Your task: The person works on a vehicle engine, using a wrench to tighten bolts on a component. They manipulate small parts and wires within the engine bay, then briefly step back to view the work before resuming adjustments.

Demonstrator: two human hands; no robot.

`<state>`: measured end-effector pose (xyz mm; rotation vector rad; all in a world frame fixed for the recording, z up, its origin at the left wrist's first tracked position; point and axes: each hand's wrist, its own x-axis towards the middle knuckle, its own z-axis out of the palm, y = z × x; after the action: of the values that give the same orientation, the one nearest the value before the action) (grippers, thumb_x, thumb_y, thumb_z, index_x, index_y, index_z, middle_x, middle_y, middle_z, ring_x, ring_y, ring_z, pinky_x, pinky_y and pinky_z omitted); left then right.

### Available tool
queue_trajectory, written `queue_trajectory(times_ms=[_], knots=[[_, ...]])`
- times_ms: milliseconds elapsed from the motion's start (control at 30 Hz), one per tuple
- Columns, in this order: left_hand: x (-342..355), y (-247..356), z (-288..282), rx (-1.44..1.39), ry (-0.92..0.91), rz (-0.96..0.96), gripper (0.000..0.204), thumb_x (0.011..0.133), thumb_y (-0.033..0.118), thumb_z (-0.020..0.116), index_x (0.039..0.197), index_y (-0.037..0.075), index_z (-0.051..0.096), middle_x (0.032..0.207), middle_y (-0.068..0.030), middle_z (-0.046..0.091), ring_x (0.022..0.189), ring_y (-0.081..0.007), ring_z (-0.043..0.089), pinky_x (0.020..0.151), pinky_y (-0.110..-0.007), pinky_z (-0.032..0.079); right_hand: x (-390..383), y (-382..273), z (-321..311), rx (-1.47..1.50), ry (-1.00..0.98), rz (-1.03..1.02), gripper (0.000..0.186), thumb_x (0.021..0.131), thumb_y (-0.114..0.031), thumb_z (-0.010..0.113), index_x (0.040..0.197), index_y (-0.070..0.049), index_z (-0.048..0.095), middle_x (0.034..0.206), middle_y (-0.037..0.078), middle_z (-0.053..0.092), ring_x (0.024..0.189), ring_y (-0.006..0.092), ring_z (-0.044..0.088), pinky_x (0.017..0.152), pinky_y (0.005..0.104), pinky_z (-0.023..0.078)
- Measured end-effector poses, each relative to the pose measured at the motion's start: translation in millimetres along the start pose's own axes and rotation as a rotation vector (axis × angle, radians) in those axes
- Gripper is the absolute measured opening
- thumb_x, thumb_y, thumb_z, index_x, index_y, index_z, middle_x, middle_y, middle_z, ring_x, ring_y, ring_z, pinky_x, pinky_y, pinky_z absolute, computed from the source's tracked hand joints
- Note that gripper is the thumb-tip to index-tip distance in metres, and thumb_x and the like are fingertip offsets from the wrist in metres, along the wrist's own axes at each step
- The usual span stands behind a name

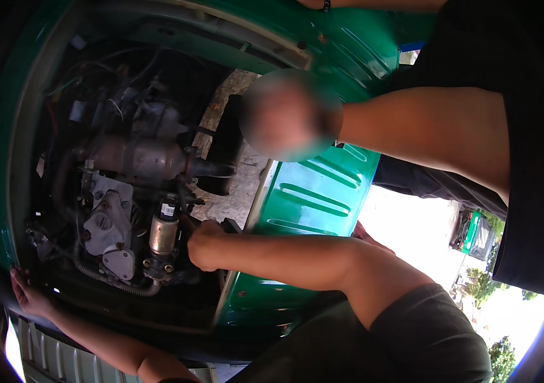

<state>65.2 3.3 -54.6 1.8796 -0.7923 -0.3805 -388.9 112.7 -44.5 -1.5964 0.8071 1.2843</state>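
Note:
My right hand [205, 246] reaches into an engine bay from the right, its fingers curled in beside a brass-coloured metal cylinder [163, 235] with a black, labelled top. A small dark piece [231, 225] shows just past the knuckles; what the fingers hold is hidden. Left of the cylinder sits a pale cast-metal housing [105, 223] with a round cap. A ribbed hose [109, 278] curves beneath it. At the lower left, my left hand [27, 295] rests against the bay's green rim [5, 252], fingers stretched out and holding nothing visible.
A co-worker's arm [425, 134] comes in from the right, ending in a blurred patch. Another hand [371, 240] shows behind the ribbed green panel [307, 201]. A rusty exhaust part [138, 158] and a black cylinder [224, 147] lie deeper; loose wires cross the dark upper bay.

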Motion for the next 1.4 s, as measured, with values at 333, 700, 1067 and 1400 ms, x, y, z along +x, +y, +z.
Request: queue_trajectory(times_ms=[333,700,1067,1400], knots=[[-8.6,5.0,8.4,0.503,-0.078,0.517,0.032,0.1,0.03,0.072,0.115,0.003,0.078,0.109,-0.0111,0.079,0.1,-0.0211,0.075,0.087,-0.033,0.058,6.2,22.3,-7.4,-0.065,-0.078,0.087,0.043,0.086,-0.024,0.067,0.128,-0.019,0.072,0.139,0.005,0.066,0.116,0.0275,0.069,0.086,0.0455,0.059],[-27.2,29.8,17.8,0.449,-0.041,0.405,0.033,0.1,0.033,0.07,0.116,0.005,0.078,0.107,-0.0142,0.079,0.1,-0.0253,0.076,0.086,-0.036,0.058,9.9,37.0,-20.9,-0.039,-0.083,0.156,0.041,0.088,-0.024,0.063,0.127,-0.021,0.074,0.13,0.002,0.072,0.118,0.0244,0.068,0.086,0.043,0.058],[-25.9,26.8,14.4,0.476,-0.06,0.337,0.035,0.1,0.032,0.071,0.116,0.002,0.078,0.108,-0.0129,0.079,0.097,-0.021,0.076,0.085,-0.032,0.058,-67.8,7.1,-13.4,-0.096,0.122,-0.009,0.025,0.097,-0.031,0.062,0.105,-0.011,0.075,0.112,0.008,0.075,0.1,0.0269,0.069,0.083,0.0515,0.049],[-12.1,7.1,16.4,-0.046,0.018,0.121,0.032,0.099,0.023,0.075,0.117,-0.004,0.075,0.095,-0.0071,0.075,0.083,-0.0133,0.068,0.073,-0.026,0.055,-118.7,40.0,80.2,-0.005,1.139,-0.213,0.044,0.101,-0.046,0.054,0.093,-0.007,0.072,0.102,0.006,0.068,0.099,0.0233,0.058,0.1,0.0411,0.041]])
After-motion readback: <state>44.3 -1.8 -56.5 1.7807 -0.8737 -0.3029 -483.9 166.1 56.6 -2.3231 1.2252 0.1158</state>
